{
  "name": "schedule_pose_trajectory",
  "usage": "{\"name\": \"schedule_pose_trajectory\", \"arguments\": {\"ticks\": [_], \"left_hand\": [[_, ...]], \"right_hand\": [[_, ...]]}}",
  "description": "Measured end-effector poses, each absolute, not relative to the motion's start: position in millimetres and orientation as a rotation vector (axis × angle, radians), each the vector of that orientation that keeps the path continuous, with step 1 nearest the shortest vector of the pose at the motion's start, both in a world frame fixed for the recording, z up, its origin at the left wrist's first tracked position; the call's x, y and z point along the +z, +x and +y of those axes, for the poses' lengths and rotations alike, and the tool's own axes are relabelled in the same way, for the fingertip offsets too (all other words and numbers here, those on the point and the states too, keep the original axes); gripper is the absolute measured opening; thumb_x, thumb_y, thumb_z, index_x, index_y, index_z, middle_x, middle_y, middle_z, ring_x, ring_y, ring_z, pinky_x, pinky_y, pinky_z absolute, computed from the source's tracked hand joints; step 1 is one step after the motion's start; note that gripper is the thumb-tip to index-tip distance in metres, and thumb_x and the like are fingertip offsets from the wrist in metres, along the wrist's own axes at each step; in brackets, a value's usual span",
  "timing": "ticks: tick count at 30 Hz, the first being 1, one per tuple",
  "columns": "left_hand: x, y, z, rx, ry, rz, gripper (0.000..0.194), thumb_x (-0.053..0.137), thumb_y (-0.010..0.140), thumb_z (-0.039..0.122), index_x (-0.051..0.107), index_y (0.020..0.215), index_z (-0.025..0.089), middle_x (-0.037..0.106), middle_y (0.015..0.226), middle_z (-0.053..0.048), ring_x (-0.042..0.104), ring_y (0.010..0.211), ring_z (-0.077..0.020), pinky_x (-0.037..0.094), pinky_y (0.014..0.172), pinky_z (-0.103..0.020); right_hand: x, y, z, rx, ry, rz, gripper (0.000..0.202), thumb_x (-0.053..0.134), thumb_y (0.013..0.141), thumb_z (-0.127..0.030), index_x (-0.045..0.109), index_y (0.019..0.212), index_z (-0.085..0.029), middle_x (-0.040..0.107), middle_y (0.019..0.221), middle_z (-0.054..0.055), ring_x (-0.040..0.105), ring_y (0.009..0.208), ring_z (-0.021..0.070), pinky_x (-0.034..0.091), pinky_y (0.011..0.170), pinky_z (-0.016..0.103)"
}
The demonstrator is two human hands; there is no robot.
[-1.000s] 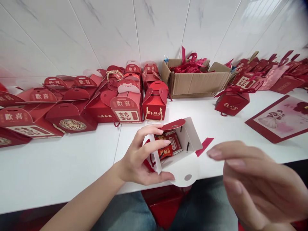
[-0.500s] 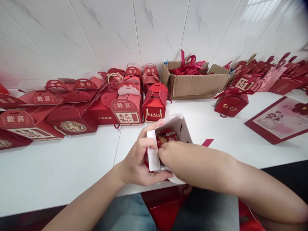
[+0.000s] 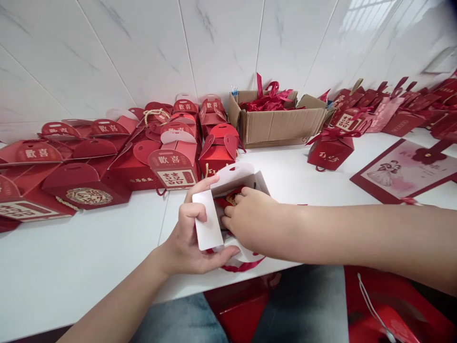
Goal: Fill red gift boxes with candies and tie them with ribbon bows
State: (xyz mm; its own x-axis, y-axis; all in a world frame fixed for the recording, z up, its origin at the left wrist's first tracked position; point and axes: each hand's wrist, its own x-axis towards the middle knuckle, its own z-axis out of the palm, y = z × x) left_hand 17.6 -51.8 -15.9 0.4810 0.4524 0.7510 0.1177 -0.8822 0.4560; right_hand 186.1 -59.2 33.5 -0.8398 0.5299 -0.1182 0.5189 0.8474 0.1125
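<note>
My left hand (image 3: 191, 238) grips the near left side of an opened gift box, its fingers and thumb around a white inside flap (image 3: 208, 224). The box (image 3: 263, 185) is white inside, tilted on the table, with its top flaps spread. Dark red ribbon (image 3: 243, 267) hangs at its near edge. Inside lie red packets (image 3: 232, 196) with gold print, partly covered by my right hand (image 3: 250, 216). That hand reaches over the opening from the right, fingers curved but apart, their tips down among the packets. I see nothing held in it.
Rows of closed red gift boxes (image 3: 174, 174) stand at the left and centre back. A cardboard box (image 3: 282, 128) of red ribbons is against the tiled wall. To the right are a ribboned red box (image 3: 331, 152), a flat bag with a couple printed on it (image 3: 396, 171), and more red boxes.
My right hand has gone from curled fingers to fingers spread over the packets, and its forearm now lies more level. The view has shifted right; the box appears further left, still in my left hand.
</note>
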Motion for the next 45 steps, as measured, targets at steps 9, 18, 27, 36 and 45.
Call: {"name": "schedule_pose_trajectory", "arguments": {"ticks": [9,18,27,36,45], "left_hand": [[-18,19,-53,1.357,2.431,0.438,0.069,0.085,0.056,0.027,0.03,0.098,0.026,0.031,0.144,-0.018,0.03,0.136,-0.0397,0.044,0.095,-0.06],[-17,20,-56,1.345,2.47,0.423,0.068,0.084,0.058,0.034,0.028,0.097,0.026,0.047,0.12,-0.012,0.032,0.136,-0.0397,0.037,0.1,-0.061],[-18,20,-55,1.341,2.394,0.398,0.072,0.084,0.057,0.025,0.03,0.104,0.027,0.031,0.141,-0.017,0.026,0.139,-0.0389,0.035,0.102,-0.062],[-18,22,-53,1.328,2.393,0.364,0.075,0.083,0.057,0.02,0.028,0.109,0.028,0.038,0.139,-0.017,0.032,0.136,-0.0345,0.036,0.102,-0.061],[-18,22,-53,1.322,2.391,0.441,0.072,0.082,0.058,0.024,0.027,0.105,0.029,0.034,0.143,-0.018,0.035,0.134,-0.0358,0.039,0.097,-0.059]], "right_hand": [[46,222,-85,0.496,0.729,2.762,0.049,0.071,0.068,-0.028,0.064,0.116,-0.021,0.064,0.119,0.008,0.059,0.092,0.0264,0.038,0.093,0.043],[43,233,-91,0.452,0.809,2.909,0.046,0.063,0.071,-0.025,0.063,0.114,-0.01,0.068,0.111,0.016,0.063,0.093,0.0315,0.04,0.097,0.053],[104,296,-107,0.531,1.67,3.278,0.05,0.043,0.09,-0.021,0.045,0.135,-0.043,0.046,0.142,-0.01,0.047,0.129,0.0252,0.036,0.111,0.045],[-11,388,-66,0.078,1.922,2.668,0.04,0.048,0.089,-0.032,0.06,0.122,-0.013,0.062,0.124,0.016,0.058,0.116,0.0318,0.049,0.094,0.05],[-5,357,-74,0.441,2.161,3.198,0.007,0.063,0.081,-0.023,0.062,0.089,-0.022,0.067,0.102,0.009,0.063,0.099,0.0275,0.05,0.087,0.049]]}}
